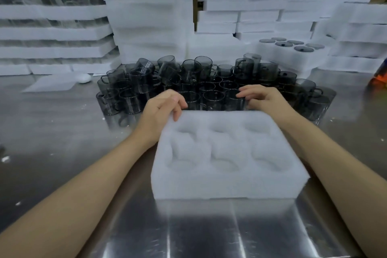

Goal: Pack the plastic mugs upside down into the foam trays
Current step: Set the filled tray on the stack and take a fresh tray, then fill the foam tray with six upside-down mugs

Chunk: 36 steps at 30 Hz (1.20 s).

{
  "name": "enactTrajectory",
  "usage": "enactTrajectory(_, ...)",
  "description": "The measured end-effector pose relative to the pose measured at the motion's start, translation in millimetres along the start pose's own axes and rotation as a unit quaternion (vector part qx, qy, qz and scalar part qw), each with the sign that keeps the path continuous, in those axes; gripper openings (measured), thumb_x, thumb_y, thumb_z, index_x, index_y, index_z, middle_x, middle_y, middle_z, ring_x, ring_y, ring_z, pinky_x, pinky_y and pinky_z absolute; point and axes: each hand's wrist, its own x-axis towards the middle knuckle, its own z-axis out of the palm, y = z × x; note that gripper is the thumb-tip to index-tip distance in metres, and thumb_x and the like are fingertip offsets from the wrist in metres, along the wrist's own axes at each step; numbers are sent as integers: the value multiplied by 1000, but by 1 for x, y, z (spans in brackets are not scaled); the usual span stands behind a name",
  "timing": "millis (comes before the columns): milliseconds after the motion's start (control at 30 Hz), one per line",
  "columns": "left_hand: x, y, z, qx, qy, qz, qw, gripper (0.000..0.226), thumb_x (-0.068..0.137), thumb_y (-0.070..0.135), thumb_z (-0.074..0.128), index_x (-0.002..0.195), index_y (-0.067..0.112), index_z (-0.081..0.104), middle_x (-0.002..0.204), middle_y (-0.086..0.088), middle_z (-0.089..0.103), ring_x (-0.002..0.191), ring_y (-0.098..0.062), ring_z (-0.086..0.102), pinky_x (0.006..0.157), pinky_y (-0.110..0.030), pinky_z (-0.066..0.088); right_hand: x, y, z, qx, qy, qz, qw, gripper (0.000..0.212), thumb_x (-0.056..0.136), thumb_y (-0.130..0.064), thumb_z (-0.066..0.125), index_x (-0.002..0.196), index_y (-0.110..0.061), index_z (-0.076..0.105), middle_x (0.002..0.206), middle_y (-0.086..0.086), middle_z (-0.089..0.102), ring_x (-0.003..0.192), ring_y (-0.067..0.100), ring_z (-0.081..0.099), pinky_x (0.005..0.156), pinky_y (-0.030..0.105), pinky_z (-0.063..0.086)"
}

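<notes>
A white foam tray (228,184) with several round hollows lies on the steel table in front of me; nothing sits in its hollows. Behind it stands a crowd of smoky grey clear plastic mugs (209,81), some stacked two high. My left hand (161,109) is at the tray's far left corner, fingers curled down over the edge. My right hand (266,98) is at the far right corner, its fingers reaching toward a front-row mug (234,100). Whether they touch the mug I cannot tell.
Tall stacks of white foam trays (146,16) wall off the back and both sides. One filled tray (291,50) with mug bases showing sits at the back right. A flat foam sheet (52,85) and a small white object (83,78) lie at the left.
</notes>
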Motion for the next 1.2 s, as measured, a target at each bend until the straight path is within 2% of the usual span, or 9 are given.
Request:
enactTrajectory(133,-1,4,-3,31,-44,9,999,58,95,32,37,51,-2,53,87,-2,69,79,-10,60,77,-21,40,3,-2,-4,-13,-69,37,997,27,81,-17,75,102,-33,69,133,-16,47,114,9,49,98,28,38)
enactTrajectory(267,-2,7,-8,22,-91,-29,995,45,92,20,43,56,9,68,92,-2,72,88,-15,65,84,-28,44,2,6,0,-74,-46,14,996,26,78,-9,77,94,-25,66,121,-1,55,108,22,58,95,33,46)
enactTrajectory(467,-5,13,-12,52,-106,-35,992,38,83,11,40,71,15,76,95,4,73,91,-12,66,83,-29,48,1,-3,-16,-67,83,-4,994,22,69,-20,84,67,-27,63,98,-14,67,89,7,65,81,20,46)
enactTrajectory(600,-4,15,-9,97,-100,-34,990,37,85,13,38,82,10,75,97,4,70,96,-14,63,93,-38,45,-9,-31,-26,71,115,-71,988,22,78,-12,77,74,-25,59,91,-5,67,80,13,65,84,35,55)
enactTrajectory(700,-5,15,-8,93,-108,-37,989,38,87,13,37,91,4,73,103,0,67,102,-15,60,97,-35,42,-19,-55,-18,56,122,-134,982,31,75,-13,80,81,-32,55,114,-15,63,96,0,65,83,16,51)
enactTrajectory(800,-7,13,-6,88,-114,-40,989,30,96,10,41,99,5,71,112,-3,62,109,-16,57,98,-27,40,-27,-71,-5,91,106,-178,974,61,70,-5,82,108,-42,51,117,-17,58,110,3,60,79,14,51)
enactTrajectory(900,-6,15,0,51,-74,-70,993,24,99,4,47,110,10,67,115,1,64,101,-13,59,89,-26,44,-31,-77,7,58,95,-234,966,78,69,2,81,128,-37,48,120,-9,52,116,8,55,83,19,54)
enactTrajectory(1067,3,17,3,121,107,-78,984,16,86,6,68,101,11,69,94,3,63,72,5,53,71,-5,39,-33,-69,30,-62,60,-248,965,60,67,4,81,121,-12,58,117,1,47,111,9,51,89,33,53)
enactTrajectory(1200,2,18,4,158,97,-174,967,8,86,25,69,94,22,71,91,4,51,70,2,48,69,-9,36,-32,-63,33,-66,38,-232,970,62,68,4,80,122,-16,58,121,-2,49,113,1,49,86,25,52)
